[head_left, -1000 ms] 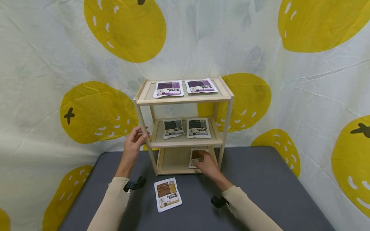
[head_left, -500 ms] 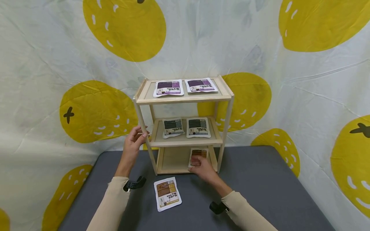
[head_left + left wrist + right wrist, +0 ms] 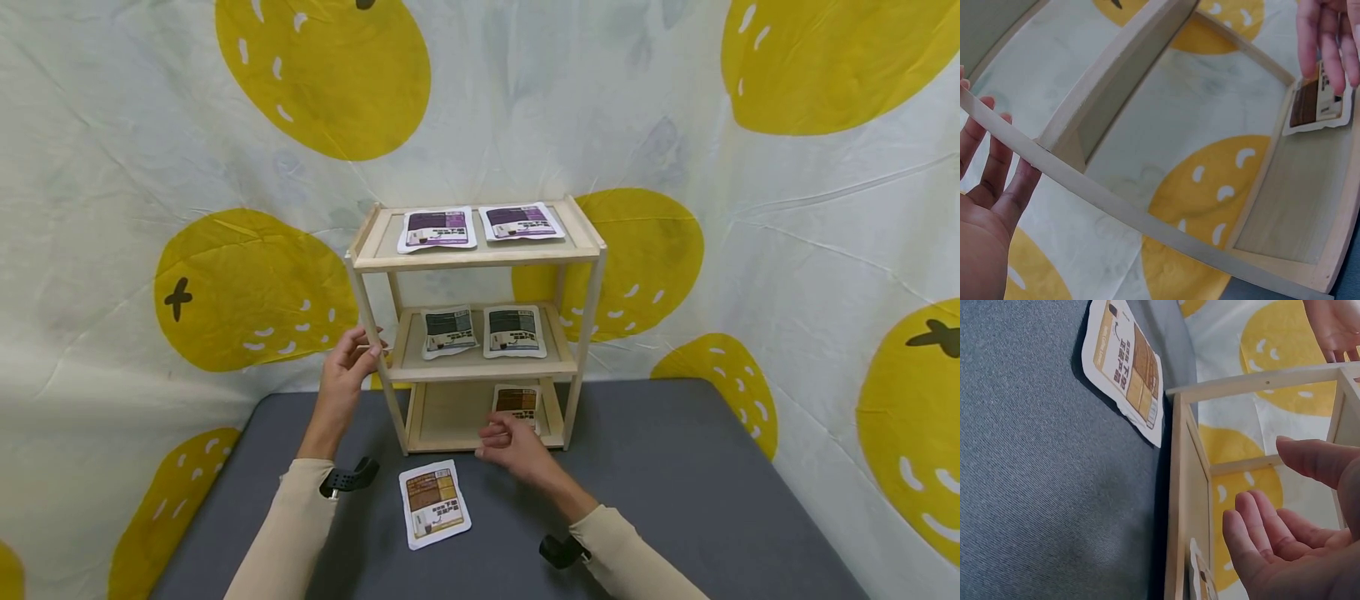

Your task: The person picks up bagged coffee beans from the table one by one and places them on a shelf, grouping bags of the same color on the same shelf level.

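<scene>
A three-tier wooden shelf (image 3: 480,372) stands on the dark mat. My left hand (image 3: 348,367) holds its left front post (image 3: 1104,197), with several fingers behind the wood in the left wrist view. On the bottom tier, toward the right, lies a brown-printed pouch (image 3: 517,400), partly hidden by my right hand (image 3: 517,450). That hand is just in front of the bottom tier, fingers loosely bent and holding nothing, as the right wrist view also shows. Another brown-and-yellow pouch (image 3: 435,504) lies flat on the mat in front of the shelf, between my forearms.
Two purple pouches (image 3: 438,229) lie on the top tier. Two dark green pouches (image 3: 514,331) lie on the middle one. Behind the shelf hangs a white cloth (image 3: 480,100) with yellow fruit prints. The grey mat (image 3: 660,483) spreads around the shelf's feet.
My right hand has let go of the pouch on the bottom tier and drawn back toward me and to the left. The left hand stays on the post.
</scene>
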